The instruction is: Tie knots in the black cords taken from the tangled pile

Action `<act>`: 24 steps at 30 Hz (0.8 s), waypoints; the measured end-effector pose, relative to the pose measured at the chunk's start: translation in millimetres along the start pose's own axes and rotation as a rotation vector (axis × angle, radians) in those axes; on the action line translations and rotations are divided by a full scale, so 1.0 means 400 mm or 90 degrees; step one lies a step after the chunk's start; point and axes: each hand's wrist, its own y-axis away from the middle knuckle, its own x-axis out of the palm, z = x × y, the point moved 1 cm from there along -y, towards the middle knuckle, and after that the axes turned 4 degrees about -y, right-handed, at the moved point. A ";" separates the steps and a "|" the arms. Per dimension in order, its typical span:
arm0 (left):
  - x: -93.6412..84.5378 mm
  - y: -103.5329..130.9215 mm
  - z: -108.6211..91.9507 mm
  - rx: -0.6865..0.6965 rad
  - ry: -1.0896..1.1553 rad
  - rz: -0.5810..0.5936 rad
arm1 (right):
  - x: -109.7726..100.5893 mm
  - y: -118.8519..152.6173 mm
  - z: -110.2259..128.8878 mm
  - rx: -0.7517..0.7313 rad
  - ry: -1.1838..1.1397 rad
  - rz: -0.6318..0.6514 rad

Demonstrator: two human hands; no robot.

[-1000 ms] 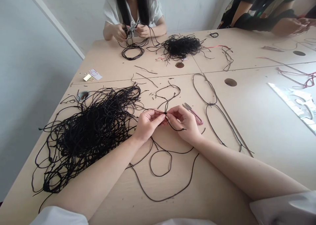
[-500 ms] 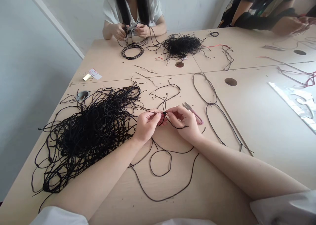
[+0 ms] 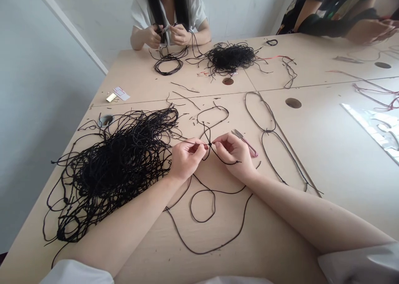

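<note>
Between my hands a small knot sits in a black braided cord [image 3: 225, 160], whose strands cross there and reach out above and below. My left hand [image 3: 189, 157] pinches a strand just left of the knot. From the other side, my right hand [image 3: 232, 151] is closed on a strand close to the knot, and one braided end runs along its palm. Thread snips [image 3: 246, 144] with a pink handle lie behind my right hand, partly hidden by it. Below, a long thin black cord [image 3: 215, 250] curves over the table.
A large tangled heap of black cords [image 3: 118, 163] lies at left. Two joined cord loops [image 3: 275, 132] rest at right, near a table hole [image 3: 293, 103] and a clear template [image 3: 374, 128]. Opposite, a person [image 3: 170, 30] holds scissors over cords; another person sits at far right.
My fingertips have drawn slightly apart, so the knot now shows between them. The cord's upper end has tilted left. Opposite, the person's scissors have turned a little.
</note>
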 end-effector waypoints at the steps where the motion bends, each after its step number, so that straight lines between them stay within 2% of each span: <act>1: 0.000 0.000 -0.001 0.002 -0.001 -0.002 | 0.001 0.000 -0.002 0.004 -0.011 -0.005; 10: 0.003 -0.005 -0.004 -0.022 0.131 0.041 | 0.002 0.001 0.002 0.063 -0.074 0.026; 24: 0.004 -0.003 -0.010 -0.021 0.103 0.044 | 0.000 -0.003 -0.003 0.032 -0.096 0.076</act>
